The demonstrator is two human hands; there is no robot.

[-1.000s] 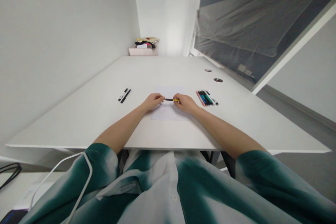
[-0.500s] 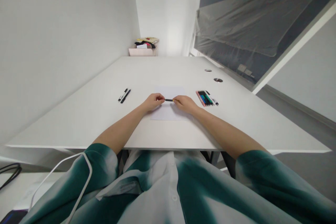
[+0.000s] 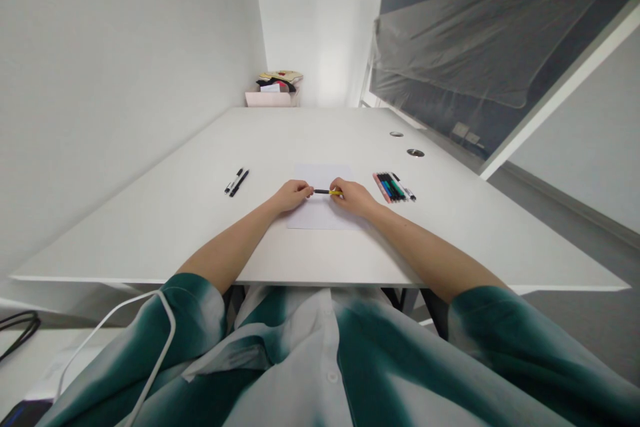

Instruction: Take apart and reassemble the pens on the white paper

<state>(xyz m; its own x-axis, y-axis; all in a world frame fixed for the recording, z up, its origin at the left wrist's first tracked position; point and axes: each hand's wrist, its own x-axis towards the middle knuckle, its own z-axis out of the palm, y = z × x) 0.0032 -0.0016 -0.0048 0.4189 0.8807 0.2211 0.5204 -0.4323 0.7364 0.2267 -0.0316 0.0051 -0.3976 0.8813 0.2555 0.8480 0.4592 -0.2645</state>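
A slim black pen (image 3: pixel 321 191) with a yellow end lies level between my two hands, over a white sheet of paper (image 3: pixel 320 217). My left hand (image 3: pixel 293 195) pinches its dark left end between thumb and fingertips. At the yellow end, my right hand (image 3: pixel 351 197) has its fingers curled round the pen, with more of the yellow showing between index finger and thumb. Whatever lies inside the left fingertips is hidden.
Left of the paper lie two black-and-white pens (image 3: pixel 237 183). A row of several coloured pens (image 3: pixel 393 187) sits to the right. A pink box (image 3: pixel 271 99) holding assorted items stands beyond the far edge of the white table (image 3: pixel 310 137). Two round metal inserts (image 3: pixel 415 153) are set at right.
My right fingers have shifted and loosened a little, uncovering more of the pen's yellow end. My left hand has moved only slightly, still at the dark end.
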